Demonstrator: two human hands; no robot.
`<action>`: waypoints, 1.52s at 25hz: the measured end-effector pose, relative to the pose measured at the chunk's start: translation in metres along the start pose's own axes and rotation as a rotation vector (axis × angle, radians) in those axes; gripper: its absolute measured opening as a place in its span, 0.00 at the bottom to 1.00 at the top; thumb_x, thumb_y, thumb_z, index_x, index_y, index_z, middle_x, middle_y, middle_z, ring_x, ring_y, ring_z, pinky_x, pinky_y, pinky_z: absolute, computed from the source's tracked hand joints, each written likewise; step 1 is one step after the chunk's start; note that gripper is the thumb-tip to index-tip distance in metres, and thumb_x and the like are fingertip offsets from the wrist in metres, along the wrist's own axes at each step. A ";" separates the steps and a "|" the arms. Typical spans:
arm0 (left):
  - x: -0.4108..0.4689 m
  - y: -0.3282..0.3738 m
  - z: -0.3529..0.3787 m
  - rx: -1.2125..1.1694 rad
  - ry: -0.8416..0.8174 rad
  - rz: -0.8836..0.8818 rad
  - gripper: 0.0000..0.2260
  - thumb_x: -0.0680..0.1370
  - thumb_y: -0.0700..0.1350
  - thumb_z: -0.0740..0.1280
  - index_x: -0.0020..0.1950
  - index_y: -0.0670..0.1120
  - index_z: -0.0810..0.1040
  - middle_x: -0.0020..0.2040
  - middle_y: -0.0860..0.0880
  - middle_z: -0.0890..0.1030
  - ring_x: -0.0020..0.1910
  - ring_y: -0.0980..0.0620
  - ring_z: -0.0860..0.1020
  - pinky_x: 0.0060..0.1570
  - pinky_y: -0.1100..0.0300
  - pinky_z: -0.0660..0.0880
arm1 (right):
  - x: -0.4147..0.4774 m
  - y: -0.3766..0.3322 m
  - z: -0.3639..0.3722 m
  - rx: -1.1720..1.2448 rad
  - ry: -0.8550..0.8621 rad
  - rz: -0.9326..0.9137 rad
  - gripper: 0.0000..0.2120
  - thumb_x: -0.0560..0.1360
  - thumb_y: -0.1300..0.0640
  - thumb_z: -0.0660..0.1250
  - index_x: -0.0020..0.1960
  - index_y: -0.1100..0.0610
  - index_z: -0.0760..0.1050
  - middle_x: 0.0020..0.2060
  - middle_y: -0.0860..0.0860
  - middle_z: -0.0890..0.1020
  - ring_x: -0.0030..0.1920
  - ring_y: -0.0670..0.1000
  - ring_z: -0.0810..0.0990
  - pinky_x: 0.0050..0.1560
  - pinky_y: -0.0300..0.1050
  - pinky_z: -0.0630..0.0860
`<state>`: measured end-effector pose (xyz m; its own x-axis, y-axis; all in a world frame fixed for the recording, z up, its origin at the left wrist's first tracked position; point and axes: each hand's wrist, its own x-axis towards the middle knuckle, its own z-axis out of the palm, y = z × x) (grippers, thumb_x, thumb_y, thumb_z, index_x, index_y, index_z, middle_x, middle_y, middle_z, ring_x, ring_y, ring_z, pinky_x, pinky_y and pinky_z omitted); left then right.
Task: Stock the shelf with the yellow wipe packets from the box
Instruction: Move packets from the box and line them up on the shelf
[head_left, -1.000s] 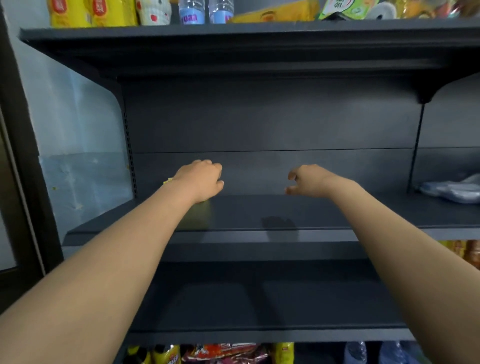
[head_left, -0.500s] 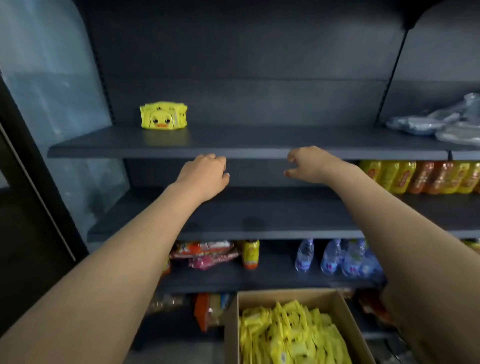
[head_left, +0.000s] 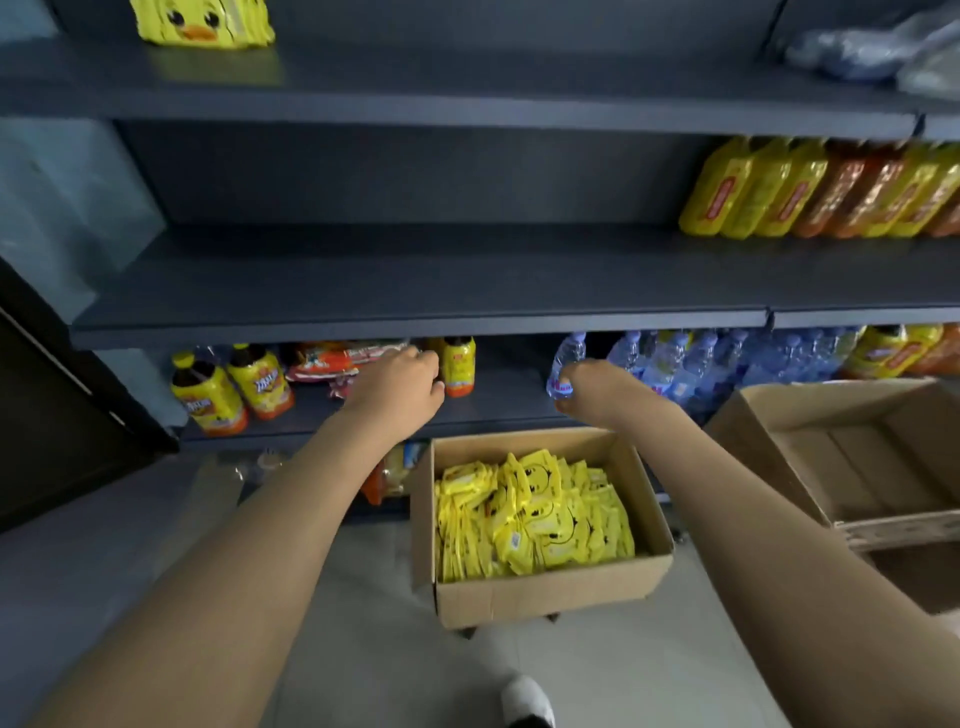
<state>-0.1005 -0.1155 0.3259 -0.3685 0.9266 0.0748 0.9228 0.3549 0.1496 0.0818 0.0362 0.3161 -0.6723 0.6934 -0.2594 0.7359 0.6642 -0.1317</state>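
A cardboard box (head_left: 550, 592) on the floor holds several yellow wipe packets (head_left: 535, 514) with a duck face. A stack of the same yellow packets (head_left: 202, 23) stands on the upper dark shelf (head_left: 467, 98) at the left. My left hand (head_left: 397, 382) hangs in the air above the box's far left corner, fingers loosely curled, holding nothing. My right hand (head_left: 592, 387) hangs above the box's far right side, fingers curled down, also holding nothing.
The middle shelf (head_left: 415, 296) carries yellow and orange bottles (head_left: 821, 192) at the right. The lower shelf has juice bottles (head_left: 228, 387), snack packs (head_left: 332, 361) and water bottles (head_left: 675, 364). A second open cardboard box (head_left: 857, 452) sits at the right. A shoe tip (head_left: 527, 701) shows below.
My view has dropped from the upper shelf to the floor box. Both hands have come down from the shelf, leaving the yellow packets standing there.
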 end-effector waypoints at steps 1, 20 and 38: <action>0.002 0.002 0.018 -0.031 -0.026 -0.009 0.10 0.79 0.47 0.58 0.55 0.44 0.74 0.55 0.46 0.76 0.55 0.46 0.74 0.50 0.52 0.72 | 0.005 0.006 0.017 0.004 -0.026 0.001 0.17 0.76 0.52 0.63 0.60 0.62 0.71 0.58 0.59 0.76 0.60 0.61 0.74 0.56 0.50 0.73; 0.026 0.056 0.353 -0.599 -0.480 -0.678 0.13 0.81 0.45 0.58 0.60 0.39 0.74 0.58 0.44 0.80 0.55 0.50 0.78 0.48 0.66 0.70 | 0.182 0.096 0.308 0.443 -0.244 0.265 0.18 0.79 0.52 0.60 0.33 0.53 0.60 0.28 0.47 0.65 0.30 0.48 0.65 0.29 0.42 0.60; 0.090 0.130 0.427 -2.191 0.262 -2.058 0.28 0.75 0.59 0.64 0.64 0.37 0.71 0.55 0.44 0.77 0.59 0.48 0.76 0.50 0.57 0.76 | 0.210 0.127 0.358 0.626 -0.091 0.544 0.13 0.79 0.55 0.62 0.58 0.63 0.70 0.47 0.61 0.76 0.45 0.58 0.74 0.40 0.44 0.65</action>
<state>0.0341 0.0674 -0.0691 -0.1061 0.1002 -0.9893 -0.9101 -0.4105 0.0560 0.0630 0.1665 -0.0974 -0.2210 0.8291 -0.5135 0.8830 -0.0534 -0.4662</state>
